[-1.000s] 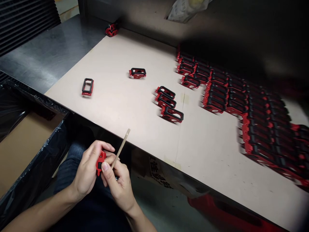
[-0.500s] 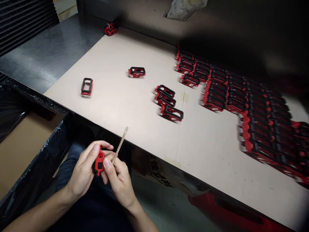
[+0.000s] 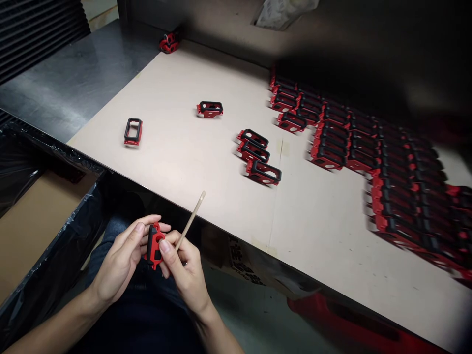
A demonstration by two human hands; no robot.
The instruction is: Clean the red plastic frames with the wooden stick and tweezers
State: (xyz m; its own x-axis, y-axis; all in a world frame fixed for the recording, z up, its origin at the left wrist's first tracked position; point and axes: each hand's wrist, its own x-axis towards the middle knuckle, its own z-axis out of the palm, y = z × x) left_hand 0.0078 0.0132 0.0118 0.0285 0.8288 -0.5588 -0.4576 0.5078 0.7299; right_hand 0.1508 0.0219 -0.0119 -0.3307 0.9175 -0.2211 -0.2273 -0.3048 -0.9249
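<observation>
In front of my lap, below the table edge, a small red-and-black plastic frame (image 3: 155,248) is tilted on its side between my hands. My left hand (image 3: 123,260) curves around its left side, fingers behind it and thumb raised a little off it; their exact contact is partly hidden. The thumb of my right hand (image 3: 184,265) presses on the frame's red side. That same hand also grips a thin beige stick (image 3: 191,220), which points up and to the right past the table edge.
A pale board (image 3: 177,152) covers the table. On it lie a single frame (image 3: 133,132), another frame (image 3: 210,109), a short row (image 3: 263,172) and a large block of frames (image 3: 398,182). A box lined with black plastic (image 3: 47,216) stands at left.
The frame has turned so its black rim shows on the left. My left thumb has come off it. My right hand and the stick have shifted slightly right.
</observation>
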